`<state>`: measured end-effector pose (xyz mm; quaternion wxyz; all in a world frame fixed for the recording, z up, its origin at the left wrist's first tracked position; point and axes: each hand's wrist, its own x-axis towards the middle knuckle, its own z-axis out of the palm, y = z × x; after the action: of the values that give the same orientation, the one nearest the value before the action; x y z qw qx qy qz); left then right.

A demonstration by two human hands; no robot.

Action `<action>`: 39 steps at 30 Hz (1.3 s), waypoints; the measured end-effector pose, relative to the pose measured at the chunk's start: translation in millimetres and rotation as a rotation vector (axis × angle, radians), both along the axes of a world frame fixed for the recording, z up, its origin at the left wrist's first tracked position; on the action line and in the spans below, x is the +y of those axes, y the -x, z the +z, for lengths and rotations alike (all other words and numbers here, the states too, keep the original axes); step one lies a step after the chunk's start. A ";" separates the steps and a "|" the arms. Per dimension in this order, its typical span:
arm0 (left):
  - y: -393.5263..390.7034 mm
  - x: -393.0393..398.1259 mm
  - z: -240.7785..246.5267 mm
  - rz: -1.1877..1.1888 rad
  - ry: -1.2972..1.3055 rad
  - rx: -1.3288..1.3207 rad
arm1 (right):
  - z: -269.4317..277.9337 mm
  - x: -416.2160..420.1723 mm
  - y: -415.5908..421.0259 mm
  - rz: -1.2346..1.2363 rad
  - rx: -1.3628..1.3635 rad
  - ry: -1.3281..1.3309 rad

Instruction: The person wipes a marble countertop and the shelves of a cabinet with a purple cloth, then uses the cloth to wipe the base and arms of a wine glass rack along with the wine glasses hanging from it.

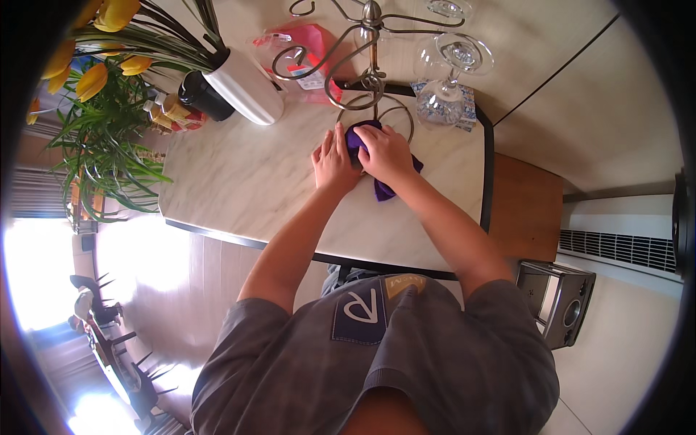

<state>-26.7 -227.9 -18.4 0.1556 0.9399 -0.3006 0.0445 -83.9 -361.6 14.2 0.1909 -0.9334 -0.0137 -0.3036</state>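
My right hand [385, 152] grips a bunched purple cloth [356, 139] at the foot of a metal wine glass rack [373, 60]; a corner of the cloth hangs out below the wrist. Close beside it, my left hand [334, 161] lies against the rack's base with its fingers stretched out; whether it holds part of the base is hidden. Wire rings of the base show just beyond the hands. From the rack's right arm hangs an upside-down stemmed glass [443, 100], with more glasses behind it.
The marbled table [234, 179] has a dark edge. On its left stand a white vase [247, 89] of yellow tulips, a black-lidded container [205, 97], small bottles [176, 111] and a leafy plant [103, 125]. Pink plastic packaging [312, 57] lies behind the rack, patterned packets [468, 109] beneath the glasses.
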 end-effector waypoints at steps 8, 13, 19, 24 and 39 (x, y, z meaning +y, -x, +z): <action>0.1 1.2 9.4 0.027 -0.049 0.096 | 4.9 1.3 30.6 0.019 0.185 -0.128; 3.4 -1.2 9.3 0.034 -0.008 0.099 | 0.3 1.0 7.3 -0.061 -0.018 -0.087; 5.6 -1.3 14.9 0.028 -0.059 0.085 | -4.4 -7.7 44.9 -0.072 0.152 -0.232; -1.6 0.6 2.2 0.029 -0.046 0.074 | -4.0 -9.4 62.0 -0.078 0.167 -0.261; -3.0 19.4 15.7 -0.298 0.579 -0.023 | 72.2 13.6 99.0 0.078 -0.215 -0.742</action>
<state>-23.7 -208.5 -2.7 0.4177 0.8019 -0.4113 0.1155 -182.9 -348.1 86.4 0.5246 -0.7624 0.0417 -0.3765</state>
